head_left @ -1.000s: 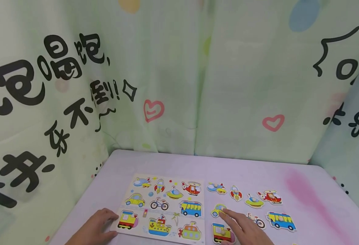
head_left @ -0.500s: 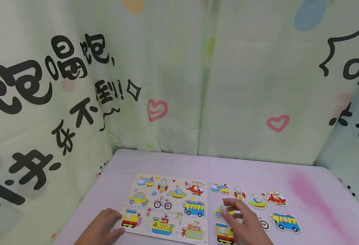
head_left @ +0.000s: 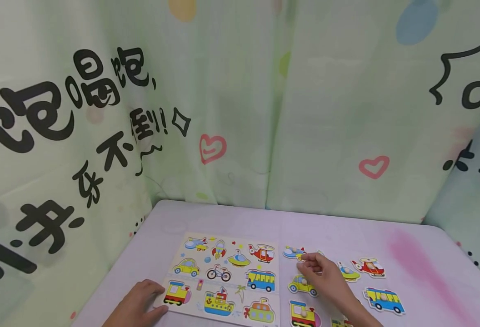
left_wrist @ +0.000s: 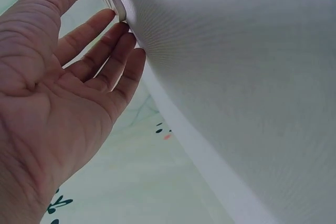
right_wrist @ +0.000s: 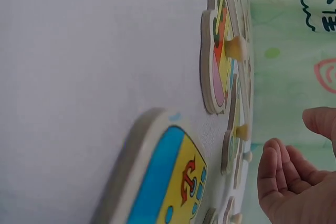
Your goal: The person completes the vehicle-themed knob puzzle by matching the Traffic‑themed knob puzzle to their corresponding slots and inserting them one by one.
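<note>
My left hand (head_left: 139, 302) touches the left edge of a picture puzzle board (head_left: 201, 293) near its front corner, with relaxed fingers, as the left wrist view (left_wrist: 63, 87) also shows. Printed vehicles cover the board. Over the loose pieces to its right hovers my right hand (head_left: 323, 274), its fingertips close to the airplane piece (head_left: 293, 252). In the right wrist view a gap separates thumb and fingers (right_wrist: 273, 171), and nothing is between them. Below the hand lies the yellow car piece (head_left: 299, 286). Hand and forearm hide part of the rocket and bicycle pieces.
Other knobbed pieces lie right of the board: train (head_left: 303, 313), flying saucer (head_left: 349, 272), helicopter (head_left: 369, 268) and bus (head_left: 384, 300). A ship piece (right_wrist: 176, 182) is near the right wrist camera. Printed curtains (head_left: 232, 100) surround the table (head_left: 424, 272).
My right hand has moved from the car piece up toward the airplane piece, uncovering the car. My left hand stays at the board's edge. The head view has shifted slightly.
</note>
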The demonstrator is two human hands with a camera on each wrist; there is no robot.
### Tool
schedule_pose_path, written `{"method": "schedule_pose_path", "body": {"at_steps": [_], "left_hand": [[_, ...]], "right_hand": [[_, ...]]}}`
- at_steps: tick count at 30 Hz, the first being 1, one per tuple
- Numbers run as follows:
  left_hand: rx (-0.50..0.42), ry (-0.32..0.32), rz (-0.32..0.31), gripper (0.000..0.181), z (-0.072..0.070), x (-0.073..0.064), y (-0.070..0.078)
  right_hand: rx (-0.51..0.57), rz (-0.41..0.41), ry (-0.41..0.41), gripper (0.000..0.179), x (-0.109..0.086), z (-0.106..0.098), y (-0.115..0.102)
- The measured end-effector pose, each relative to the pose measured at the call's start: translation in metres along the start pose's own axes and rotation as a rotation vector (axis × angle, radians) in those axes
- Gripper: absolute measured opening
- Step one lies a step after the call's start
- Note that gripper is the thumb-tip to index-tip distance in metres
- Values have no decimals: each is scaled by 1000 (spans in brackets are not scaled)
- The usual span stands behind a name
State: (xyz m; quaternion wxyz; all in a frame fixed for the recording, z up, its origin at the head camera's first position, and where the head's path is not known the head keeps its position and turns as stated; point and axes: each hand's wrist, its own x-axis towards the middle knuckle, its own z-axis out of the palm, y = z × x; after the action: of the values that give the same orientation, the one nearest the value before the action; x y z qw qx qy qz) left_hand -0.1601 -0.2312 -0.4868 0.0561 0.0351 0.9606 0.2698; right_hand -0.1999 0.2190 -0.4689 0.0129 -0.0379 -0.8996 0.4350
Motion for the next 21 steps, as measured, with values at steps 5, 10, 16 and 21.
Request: {"method": "schedule_pose_path", "body": {"at_steps": [5,10,16,21], "left_hand": [[-14,4,-22,41,0,0,2],[-23,6,-45,41,1,0,2],[-40,6,-72,42,2,0,4],[-64,28,-64,43,2,-1,3]], "right_hand": [[-12,8,-7,38,15,2,2],[-41,-19,-12,33,31,4,3],[-65,-29,-24,35,45,4,6],[-89,-9,-25,34,52,2,5]]}}
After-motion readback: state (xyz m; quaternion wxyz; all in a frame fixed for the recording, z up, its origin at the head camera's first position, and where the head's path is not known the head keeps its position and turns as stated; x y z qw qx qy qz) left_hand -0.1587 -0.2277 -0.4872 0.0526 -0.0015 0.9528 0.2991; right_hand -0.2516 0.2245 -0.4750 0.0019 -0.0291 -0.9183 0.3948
